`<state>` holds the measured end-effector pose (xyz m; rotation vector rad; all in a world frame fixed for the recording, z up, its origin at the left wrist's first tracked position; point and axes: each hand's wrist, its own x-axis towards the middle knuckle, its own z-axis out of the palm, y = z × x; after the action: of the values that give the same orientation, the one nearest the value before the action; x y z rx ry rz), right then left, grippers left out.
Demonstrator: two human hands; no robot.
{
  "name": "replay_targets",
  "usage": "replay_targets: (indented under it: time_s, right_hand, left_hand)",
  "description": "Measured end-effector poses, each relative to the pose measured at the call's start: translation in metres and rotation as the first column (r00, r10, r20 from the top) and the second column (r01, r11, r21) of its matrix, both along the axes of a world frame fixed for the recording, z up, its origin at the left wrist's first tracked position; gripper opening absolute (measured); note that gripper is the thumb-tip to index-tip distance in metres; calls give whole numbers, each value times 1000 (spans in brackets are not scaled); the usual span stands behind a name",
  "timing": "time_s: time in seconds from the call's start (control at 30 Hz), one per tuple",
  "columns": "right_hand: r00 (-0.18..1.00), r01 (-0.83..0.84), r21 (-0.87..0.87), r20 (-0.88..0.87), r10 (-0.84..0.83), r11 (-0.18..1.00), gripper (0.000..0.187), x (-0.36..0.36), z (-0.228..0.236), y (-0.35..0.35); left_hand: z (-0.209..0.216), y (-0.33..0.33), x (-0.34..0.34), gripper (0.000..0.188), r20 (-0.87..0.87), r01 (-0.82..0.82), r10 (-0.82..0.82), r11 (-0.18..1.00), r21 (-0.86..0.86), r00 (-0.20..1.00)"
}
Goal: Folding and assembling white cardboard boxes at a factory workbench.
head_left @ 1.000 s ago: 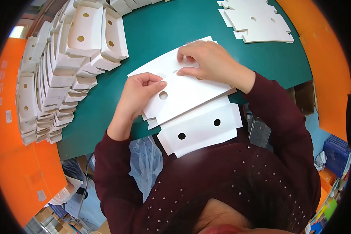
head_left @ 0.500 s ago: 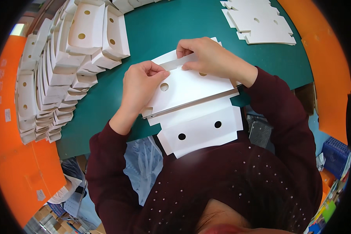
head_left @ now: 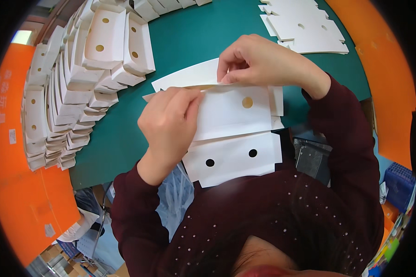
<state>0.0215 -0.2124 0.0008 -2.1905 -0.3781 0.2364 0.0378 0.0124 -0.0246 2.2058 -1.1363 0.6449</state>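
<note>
A white cardboard box blank [head_left: 229,117] with round holes lies in front of me, its near panel hanging past the table edge with two dark holes. My left hand [head_left: 171,120] is closed over the blank's left side, thumb and fingers at its raised far fold. At the same fold, farther right, my right hand [head_left: 256,62] pinches the card between thumb and curled fingers. Part of the fold and the left hole area are hidden behind my left hand. More white card shows flat beyond the fold.
Stacks of folded white box trays [head_left: 74,87] with round holes stand at the left of the green table [head_left: 189,41]. Flat white blanks [head_left: 305,30] are piled at the far right. Orange boards or boxes [head_left: 30,184] flank both sides. A blue crate [head_left: 397,184] sits low at the right.
The blank's far edge has been bent up into a fold. My left hand has moved nearer and wraps over the left side; my right hand has shifted right and slightly farther away.
</note>
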Motion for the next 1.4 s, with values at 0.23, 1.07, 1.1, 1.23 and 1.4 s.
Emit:
replay_targets:
  time_s: [0.23, 1.07, 1.1, 1.23, 1.4]
  right_hand:
    - [962, -31, -210, 258, 86, 977, 8, 0, 9, 5]
    - [680, 77, 370, 660, -320, 926, 33, -53, -19, 47]
    - [725, 9, 434, 618, -305, 901, 42, -50, -28, 47]
    - [700, 1, 383, 659, -274, 924, 43, -51, -22, 45]
    - [706, -54, 297, 687, -174, 953, 45, -53, -25, 41]
  left_hand:
    - [23, -1, -6, 19, 324, -73, 14, 983, 169, 946]
    - [6, -24, -55, 61, -403, -138, -334, 600, -788, 852]
    - [12, -25, -60, 65, -406, -130, -454, 524, -842, 793]
    - [30, -13, -47, 66, -453, -159, -483, 532, -831, 750]
    - [63, -5, -34, 35, -496, -138, -453, 620, -773, 741]
